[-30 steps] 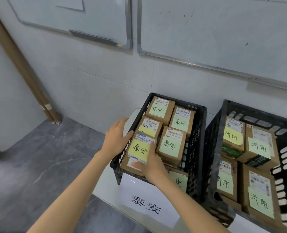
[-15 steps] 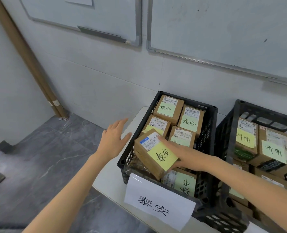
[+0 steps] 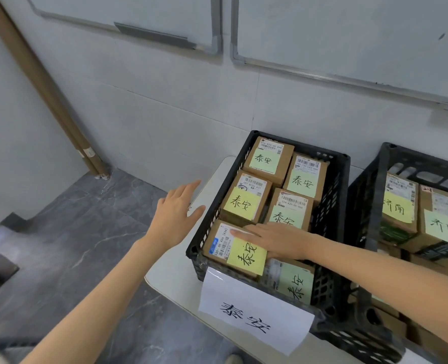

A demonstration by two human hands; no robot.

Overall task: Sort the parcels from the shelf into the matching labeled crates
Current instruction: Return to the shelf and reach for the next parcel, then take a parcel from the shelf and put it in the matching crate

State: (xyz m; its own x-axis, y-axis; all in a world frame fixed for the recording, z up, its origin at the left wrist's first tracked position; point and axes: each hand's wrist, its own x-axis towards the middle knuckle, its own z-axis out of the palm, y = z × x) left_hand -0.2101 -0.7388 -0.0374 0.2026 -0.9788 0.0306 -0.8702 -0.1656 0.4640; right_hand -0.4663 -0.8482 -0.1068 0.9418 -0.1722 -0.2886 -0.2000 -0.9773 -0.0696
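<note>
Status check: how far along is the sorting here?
Done: parcels tagged 泰安 fill the left crate, matching its paper sign; the right crate holds others. In hand: the right hand presses the front parcel flat, left hand open beside. Left: letting go; the shelf is out of view.

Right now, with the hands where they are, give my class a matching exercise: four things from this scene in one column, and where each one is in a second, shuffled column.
Column 1
1. left hand
2. right hand
3. white sign
4. front-left parcel

Column 2
A. hanging on the front of the black crate
B. lying flat on a parcel
C. inside the crate, under a hand
D. open, outside the crate's left wall

Pairs: 1-D, 2-B, 3-A, 4-C
</note>
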